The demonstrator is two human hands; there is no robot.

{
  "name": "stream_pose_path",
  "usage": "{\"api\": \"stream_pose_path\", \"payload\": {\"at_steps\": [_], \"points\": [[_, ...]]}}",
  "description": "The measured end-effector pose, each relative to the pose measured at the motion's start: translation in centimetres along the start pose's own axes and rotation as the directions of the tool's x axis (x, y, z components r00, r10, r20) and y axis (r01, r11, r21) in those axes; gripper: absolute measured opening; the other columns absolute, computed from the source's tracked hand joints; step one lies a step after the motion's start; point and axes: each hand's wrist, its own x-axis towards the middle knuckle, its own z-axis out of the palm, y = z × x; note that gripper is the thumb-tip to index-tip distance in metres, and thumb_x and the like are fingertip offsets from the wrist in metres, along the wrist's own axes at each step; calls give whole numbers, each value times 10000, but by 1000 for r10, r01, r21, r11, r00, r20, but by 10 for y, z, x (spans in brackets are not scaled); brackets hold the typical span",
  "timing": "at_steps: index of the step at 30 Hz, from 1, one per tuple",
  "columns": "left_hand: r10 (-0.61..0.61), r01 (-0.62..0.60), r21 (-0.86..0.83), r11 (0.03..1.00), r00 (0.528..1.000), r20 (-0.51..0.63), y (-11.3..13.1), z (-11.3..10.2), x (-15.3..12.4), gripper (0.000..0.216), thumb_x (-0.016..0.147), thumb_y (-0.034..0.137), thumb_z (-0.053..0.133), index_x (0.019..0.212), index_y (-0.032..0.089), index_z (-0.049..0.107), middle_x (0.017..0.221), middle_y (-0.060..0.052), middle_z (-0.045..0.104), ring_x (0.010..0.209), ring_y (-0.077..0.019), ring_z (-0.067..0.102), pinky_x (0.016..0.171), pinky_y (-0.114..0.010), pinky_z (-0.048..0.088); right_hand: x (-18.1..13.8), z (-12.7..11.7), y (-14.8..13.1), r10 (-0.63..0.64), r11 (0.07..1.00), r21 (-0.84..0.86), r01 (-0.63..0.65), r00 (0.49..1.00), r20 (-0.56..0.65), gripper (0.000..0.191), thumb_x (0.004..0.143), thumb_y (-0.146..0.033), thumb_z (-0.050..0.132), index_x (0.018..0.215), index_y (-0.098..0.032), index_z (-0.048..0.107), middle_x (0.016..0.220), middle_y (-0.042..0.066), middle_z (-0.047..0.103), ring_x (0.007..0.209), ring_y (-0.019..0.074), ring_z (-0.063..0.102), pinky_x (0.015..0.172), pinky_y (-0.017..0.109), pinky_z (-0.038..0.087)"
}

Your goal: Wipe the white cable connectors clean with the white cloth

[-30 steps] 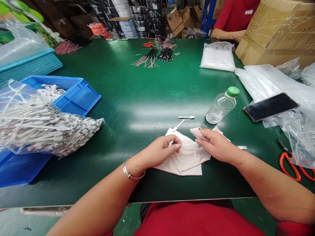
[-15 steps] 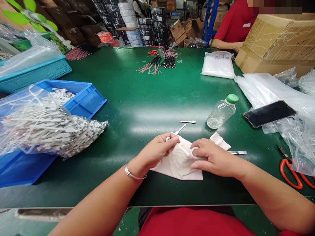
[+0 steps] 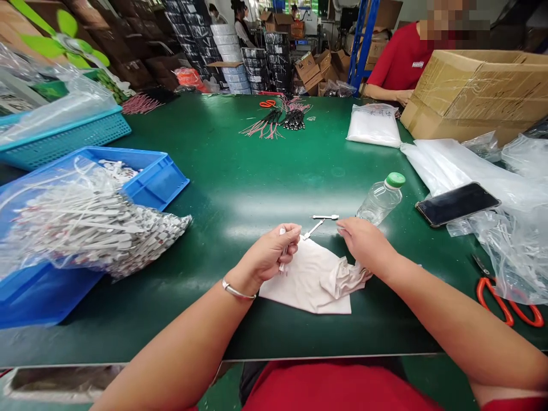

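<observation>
My left hand (image 3: 278,251) is closed around small white strip-like pieces (image 3: 282,233), whose thin ends poke out below the fingers. My right hand (image 3: 363,242) is stretched out palm down, its fingertips close to the right end of a white strip with a connector-like end (image 3: 324,217). Whether they touch it I cannot tell; the thumb is mostly hidden. A second white strip (image 3: 314,229) lies slanted between the hands. Below them a whitish cloth (image 3: 303,285) is spread on the green table (image 3: 205,319), its right part crumpled under my right wrist.
A clear bottle with green cap (image 3: 381,197) stands just behind my right hand. At right lie a phone (image 3: 458,204), scissors (image 3: 494,297) and plastic bags (image 3: 471,160). Left, a bag of white strips (image 3: 98,222) rests on blue bins (image 3: 160,180). Opposite, a co-worker (image 3: 398,63) sits behind a carton (image 3: 466,91).
My right hand has let go of the cloth, now bunched up, and moved up toward the white strips. My left hand has turned slightly, still holding its white pieces.
</observation>
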Motion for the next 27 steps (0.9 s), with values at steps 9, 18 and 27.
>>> {"api": "stream_pose_path", "payload": {"at_steps": [9, 18, 27], "points": [[219, -223, 398, 890, 974, 55, -7, 9, -16, 320, 770, 458, 633, 801, 162, 517, 550, 85, 383, 465, -55, 302, 452, -190, 242, 59, 8, -25, -44, 999, -3, 44, 995, 85, 332, 844, -45, 453, 1143, -87, 591, 905, 185, 684, 939, 277, 577, 749, 357, 443], [434, -387, 657, 647, 895, 101, -22, 14, -19, 422, 730, 299, 681, 1100, 176, 520, 920, -15, 555, 682, -112, 508, 622, -246, 421, 7, -7, -26, 202, 763, 628, -151, 979, -9, 410, 900, -245, 459, 1283, -134, 368, 870, 61, 679, 803, 174, 685, 710, 306, 522], [476, -547, 677, 492, 820, 317, -31, 23, -20, 153, 839, 225, 549, 958, 164, 625, 919, -53, 674, 858, -173, 600, 795, -301, 441, -36, 3, -31, 397, 18, 954, -299, 878, 268, 474, 694, -396, 748, 1061, -195, 524, 773, 25, 714, 729, 174, 695, 682, 288, 524]]}}
